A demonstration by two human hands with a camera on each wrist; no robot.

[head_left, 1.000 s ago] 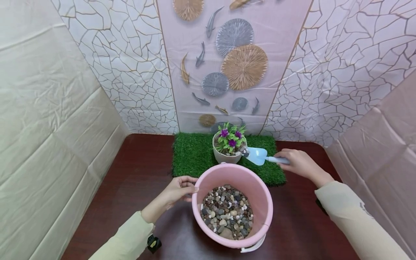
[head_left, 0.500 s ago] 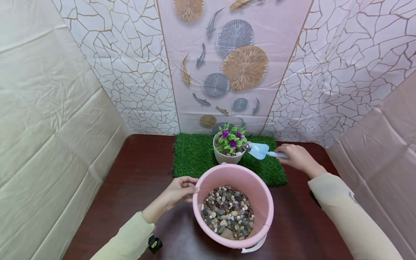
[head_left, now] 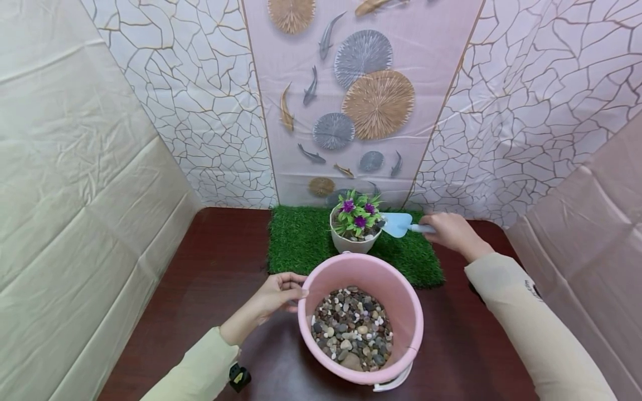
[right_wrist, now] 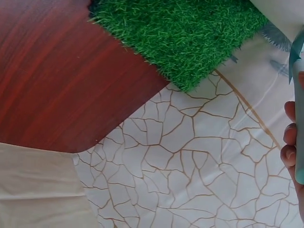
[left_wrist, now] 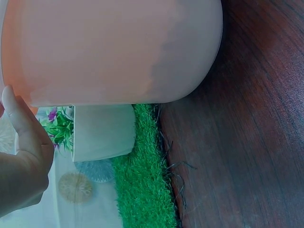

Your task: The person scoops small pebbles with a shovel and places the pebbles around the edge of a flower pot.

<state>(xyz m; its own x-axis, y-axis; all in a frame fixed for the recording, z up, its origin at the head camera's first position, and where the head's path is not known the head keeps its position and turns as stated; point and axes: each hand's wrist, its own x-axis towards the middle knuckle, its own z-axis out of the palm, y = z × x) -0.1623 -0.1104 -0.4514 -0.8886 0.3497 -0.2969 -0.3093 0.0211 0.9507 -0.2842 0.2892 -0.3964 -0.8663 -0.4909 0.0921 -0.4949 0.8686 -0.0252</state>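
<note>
A pink bucket (head_left: 410,328) holding many mixed pebbles (head_left: 351,328) stands on the table. The left hand (head_left: 275,294) grips its rim at the left side, thumb over the edge. Behind the bucket is a whitish pot (head_left: 351,245) with green leaves, purple flowers (head_left: 360,221) and some stones. Its right rim is met by the tip of a light blue trowel (head_left: 396,224), with a few dark stones at the tip. The right hand (head_left: 453,231) holds the trowel's handle; in the right wrist view the fingers (right_wrist: 289,135) curl round that handle (right_wrist: 299,128).
The pot stands on a green grass mat (head_left: 296,239) at the back of the dark red table (head_left: 210,267). Patterned cloth (head_left: 220,100) hangs behind, with plain cloth (head_left: 75,234) on both sides. The bucket's white handle (head_left: 393,381) hangs at its front right.
The right hand and trowel have moved slightly up and back along the pot's right side, and fewer stones show on the trowel. The left hand has stayed at the bucket rim.
</note>
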